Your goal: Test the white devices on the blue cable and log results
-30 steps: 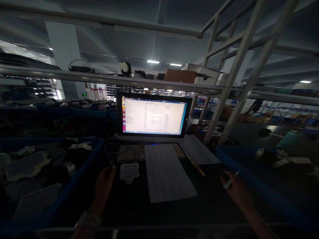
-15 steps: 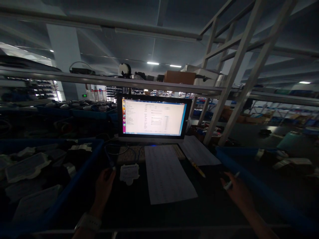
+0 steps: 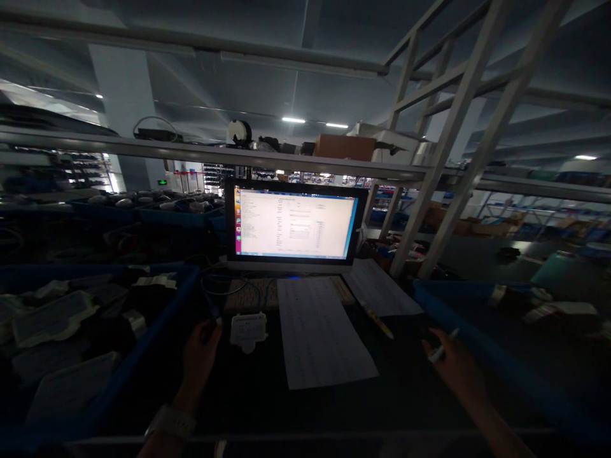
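Observation:
My left hand, with a watch on the wrist, is closed at the end of a blue cable that comes down to its fingertips; darkness hides the exact plug. Just right of it lies a white-faced module with a small rounded tab, flat on the dark table. My right hand is closed around a whitish pen on the table's right side. Between the hands rests a printed sheet, partly covering a keyboard. A yellow pen lies nearer my right hand.
A lit monitor stands behind the keyboard, under a shelf. To the left is a blue bin with several modules; another blue bin is at right. A second sheet lies by metal posts.
Both hands stay in nearly the same place, with the same grips. The view has shifted very slightly; nothing else visibly moves.

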The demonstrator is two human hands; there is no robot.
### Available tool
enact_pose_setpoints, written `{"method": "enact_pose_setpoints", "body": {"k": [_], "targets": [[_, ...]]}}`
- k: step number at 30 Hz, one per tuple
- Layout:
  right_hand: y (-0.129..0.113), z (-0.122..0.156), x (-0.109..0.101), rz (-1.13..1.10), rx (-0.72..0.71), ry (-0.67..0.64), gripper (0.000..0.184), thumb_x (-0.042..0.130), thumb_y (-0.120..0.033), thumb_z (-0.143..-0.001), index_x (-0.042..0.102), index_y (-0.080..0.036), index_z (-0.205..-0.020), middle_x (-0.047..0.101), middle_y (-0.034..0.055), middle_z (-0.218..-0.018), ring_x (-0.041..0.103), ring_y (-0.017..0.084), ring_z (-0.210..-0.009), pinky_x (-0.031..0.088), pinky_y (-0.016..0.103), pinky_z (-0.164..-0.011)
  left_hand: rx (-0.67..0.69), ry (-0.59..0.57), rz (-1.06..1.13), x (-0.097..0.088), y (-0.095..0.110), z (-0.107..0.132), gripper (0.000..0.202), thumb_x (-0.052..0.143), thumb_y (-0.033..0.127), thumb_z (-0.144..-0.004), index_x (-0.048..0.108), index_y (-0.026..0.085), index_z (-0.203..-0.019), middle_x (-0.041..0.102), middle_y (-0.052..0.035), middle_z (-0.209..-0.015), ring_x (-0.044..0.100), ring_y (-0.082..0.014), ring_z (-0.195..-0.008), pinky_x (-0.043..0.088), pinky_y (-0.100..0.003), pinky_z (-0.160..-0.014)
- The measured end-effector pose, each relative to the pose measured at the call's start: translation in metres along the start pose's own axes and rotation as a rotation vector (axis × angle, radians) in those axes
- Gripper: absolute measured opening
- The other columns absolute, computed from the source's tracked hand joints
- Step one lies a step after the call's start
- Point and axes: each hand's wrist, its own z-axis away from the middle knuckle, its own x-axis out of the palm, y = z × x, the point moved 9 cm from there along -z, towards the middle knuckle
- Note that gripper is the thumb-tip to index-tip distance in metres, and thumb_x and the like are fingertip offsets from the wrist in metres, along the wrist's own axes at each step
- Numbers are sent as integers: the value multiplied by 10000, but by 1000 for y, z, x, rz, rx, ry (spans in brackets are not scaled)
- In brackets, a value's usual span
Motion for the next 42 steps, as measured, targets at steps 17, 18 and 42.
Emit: {"method": "enact_pose_setpoints", "body": {"k": [17, 18, 42], "targets": [[1, 0, 1, 1, 33, -14, 405, 420, -491, -788, 580, -194, -1013, 666, 131, -911, 623, 292, -843, 493, 430, -717, 2, 11, 40, 1, -4, -2, 454, 635, 517, -550, 605, 176, -848, 700, -116, -967, 644, -289, -953, 499, -422, -859], [1, 1, 1, -2, 34, -16, 411, 414, -496, -790, 577, -194, -1016, 666, 134, -920, 622, 294, -851, 493, 433, -722, 5, 6, 45, 1, -3, -1, 457, 630, 517, -551, 606, 174, -853, 699, -119, -971, 644, -289, -952, 498, -421, -861], [0, 0, 1, 16, 36, -42, 431, 410, -501, -789, 573, -180, -1027, 669, 138, -918, 624, 296, -840, 495, 429, -728, -15, 23, 6, -1, 4, 2, 352, 626, 438, -581, 604, 186, -826, 713, -98, -937, 655, -275, -935, 518, -400, -833]]}}
